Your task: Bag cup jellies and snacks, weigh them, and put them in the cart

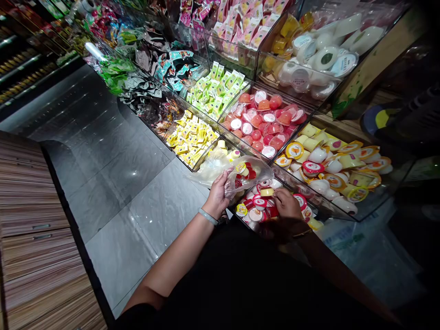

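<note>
My left hand (219,195) grips the edge of a clear plastic bag (252,170), which spreads over the front bins. Several jelly cups with red and yellow parts show through the bag's film. In the fingers of my right hand (288,202) is a pale yellow jelly cup (266,192), held just right of the bag. Below it lies a bin of mixed jelly cups (257,214) with red, white and yellow lids. My right forearm is in shadow and covers part of that bin.
Alongside are bins of pink-red jelly cups (264,121), orange-lidded cups (332,165), yellow-wrapped sweets (192,137) and green packets (218,89). Clear dividers (318,199) stand between bins. A grey tiled floor (137,183) and wooden drawers (37,229) are to the left.
</note>
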`<state>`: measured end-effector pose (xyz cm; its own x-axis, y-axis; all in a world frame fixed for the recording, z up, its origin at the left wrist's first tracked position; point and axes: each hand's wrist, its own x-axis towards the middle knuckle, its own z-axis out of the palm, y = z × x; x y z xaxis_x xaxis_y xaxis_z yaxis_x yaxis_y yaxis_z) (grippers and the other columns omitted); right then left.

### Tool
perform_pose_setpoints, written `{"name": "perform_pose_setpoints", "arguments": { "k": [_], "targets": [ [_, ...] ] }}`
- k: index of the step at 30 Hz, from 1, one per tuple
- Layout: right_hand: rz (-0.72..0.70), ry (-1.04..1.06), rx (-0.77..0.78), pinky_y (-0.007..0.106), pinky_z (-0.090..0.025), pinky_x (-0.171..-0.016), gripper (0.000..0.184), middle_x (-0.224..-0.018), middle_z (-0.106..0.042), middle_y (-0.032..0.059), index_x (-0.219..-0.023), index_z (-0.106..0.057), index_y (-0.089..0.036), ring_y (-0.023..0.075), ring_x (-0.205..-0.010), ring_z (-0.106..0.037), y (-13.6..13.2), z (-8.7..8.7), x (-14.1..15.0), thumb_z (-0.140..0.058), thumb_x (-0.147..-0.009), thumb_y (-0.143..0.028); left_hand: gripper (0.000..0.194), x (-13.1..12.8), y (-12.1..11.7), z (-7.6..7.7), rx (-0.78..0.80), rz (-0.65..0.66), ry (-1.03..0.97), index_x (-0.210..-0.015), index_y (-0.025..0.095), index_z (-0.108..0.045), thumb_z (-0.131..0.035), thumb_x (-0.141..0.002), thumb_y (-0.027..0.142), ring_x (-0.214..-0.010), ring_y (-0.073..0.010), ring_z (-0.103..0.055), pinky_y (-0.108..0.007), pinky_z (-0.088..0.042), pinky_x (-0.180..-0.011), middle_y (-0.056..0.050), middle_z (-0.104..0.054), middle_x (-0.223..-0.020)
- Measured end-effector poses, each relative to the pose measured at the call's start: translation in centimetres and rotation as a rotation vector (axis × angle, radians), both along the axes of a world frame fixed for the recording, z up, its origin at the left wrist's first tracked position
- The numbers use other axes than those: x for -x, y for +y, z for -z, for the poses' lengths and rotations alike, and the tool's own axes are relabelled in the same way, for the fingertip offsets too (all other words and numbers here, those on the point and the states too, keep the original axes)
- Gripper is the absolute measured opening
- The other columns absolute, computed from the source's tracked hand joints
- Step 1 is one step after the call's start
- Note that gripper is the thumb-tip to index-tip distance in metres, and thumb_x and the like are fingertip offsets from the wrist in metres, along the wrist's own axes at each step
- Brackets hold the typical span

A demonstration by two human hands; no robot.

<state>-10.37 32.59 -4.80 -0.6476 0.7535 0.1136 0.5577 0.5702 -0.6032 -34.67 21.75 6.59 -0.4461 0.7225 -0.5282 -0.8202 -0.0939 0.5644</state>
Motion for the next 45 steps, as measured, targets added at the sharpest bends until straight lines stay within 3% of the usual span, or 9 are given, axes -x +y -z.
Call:
{"name": "perform_pose_setpoints", "arguments": {
  "k": [6,10,14,18,23,27,33,37,45],
  "targets": [
    [0.069,0.330,-0.079,0.038,-0.053,-0.086,0.014,-0.101,-0.068,0.0088,-0.087,-0.068,-0.024,0.0248,-0.095,-0.065,0.7,-4.9,-0.3,-0.054,-0.090,-0.024,0.026,0.1,0.2,0.1,0.007,0.001,0.008,-0.109,0.016,-0.072,-0.072,-0.089,0.033,-0.074,-0.0169,-0.074,-0.027,-0.062,-0.066,-0.006,-0.077,-0.085],
    [0.011,0.390,-0.088,0.040,-0.053,-0.090,0.013,-0.099,-0.070,0.0086,-0.085,-0.067,-0.025,0.0250,-0.097,-0.065,1.5,-7.7,4.1,-0.055,-0.090,-0.025,0.031,-0.1,0.3,0.1,-0.008,0.016,0.034,-0.115,0.016,-0.071,-0.071,-0.089,0.034,-0.083,-0.0214,-0.076,-0.031,-0.064,-0.070,-0.009,-0.078,-0.096],
    [-0.133,0.298,-0.039,0.039,-0.052,-0.092,0.018,-0.104,-0.071,0.0106,-0.086,-0.069,-0.023,0.0254,-0.101,-0.064,1.8,-8.4,9.7,-0.052,-0.091,-0.023,0.032,0.0,0.4,-0.4,-0.016,0.028,0.114,-0.115,0.018,-0.073,-0.072,-0.088,0.035,-0.089,-0.0231,-0.076,-0.036,-0.063,-0.078,-0.012,-0.077,-0.107],
    [-0.296,0.317,0.041,0.039,-0.052,-0.096,0.022,-0.106,-0.073,0.0091,-0.094,-0.075,-0.023,0.0245,-0.104,-0.066,1.7,-8.2,12.2,-0.053,-0.094,-0.025,0.032,0.3,0.4,-0.6,-0.042,0.027,0.149,-0.115,0.018,-0.073,-0.073,-0.088,0.035,-0.090,-0.0204,-0.075,-0.031,-0.062,-0.078,-0.010,-0.077,-0.109],
    [-0.224,0.273,0.042,0.038,-0.052,-0.091,0.025,-0.104,-0.077,0.0088,-0.102,-0.078,-0.022,0.0246,-0.097,-0.069,2.0,-7.7,8.5,-0.056,-0.097,-0.034,0.033,0.5,0.6,-0.3,-0.028,0.021,0.110,-0.117,0.018,-0.072,-0.072,-0.088,0.035,-0.088,-0.0219,-0.075,-0.036,-0.063,-0.080,-0.009,-0.078,-0.105],
    [-0.073,0.025,0.123,0.036,-0.051,-0.082,0.028,-0.099,-0.077,0.0086,-0.098,-0.076,-0.021,0.0252,-0.090,-0.069,1.4,-5.0,3.8,-0.053,-0.097,-0.036,0.034,0.4,0.7,-0.3,-0.010,0.009,0.068,-0.115,0.016,-0.072,-0.074,-0.087,0.035,-0.090,-0.0229,-0.075,-0.038,-0.063,-0.083,-0.010,-0.077,-0.105],
    [-0.181,-0.300,0.186,0.035,-0.046,-0.088,0.020,-0.101,-0.072,0.0089,-0.093,-0.076,-0.021,0.0260,-0.100,-0.063,-1.3,-0.5,1.1,-0.062,-0.092,-0.035,0.035,0.5,0.6,-0.3,0.015,-0.009,0.051,-0.115,0.018,-0.072,-0.074,-0.085,0.036,-0.092,-0.0240,-0.075,-0.040,-0.062,-0.085,-0.011,-0.077,-0.106],
    [-0.145,-0.291,0.190,0.041,-0.043,-0.094,0.019,-0.109,-0.069,0.0114,-0.100,-0.076,-0.023,0.0309,-0.108,-0.059,-2.6,0.6,1.2,-0.068,-0.086,-0.032,0.037,0.5,0.6,-0.4,0.052,-0.002,0.052,-0.116,0.019,-0.072,-0.076,-0.083,0.036,-0.089,-0.0239,-0.075,-0.040,-0.062,-0.082,-0.009,-0.077,-0.102],
    [-0.007,-0.035,0.295,0.043,-0.047,-0.086,0.021,-0.097,-0.071,0.0116,-0.082,-0.076,-0.024,0.0297,-0.094,-0.062,-1.8,1.0,1.6,-0.057,-0.087,-0.034,0.034,0.5,0.5,-0.4,0.041,-0.005,0.048,-0.115,0.018,-0.071,-0.074,-0.086,0.034,-0.082,-0.0222,-0.075,-0.038,-0.063,-0.077,-0.009,-0.078,-0.100]
  ]
}}
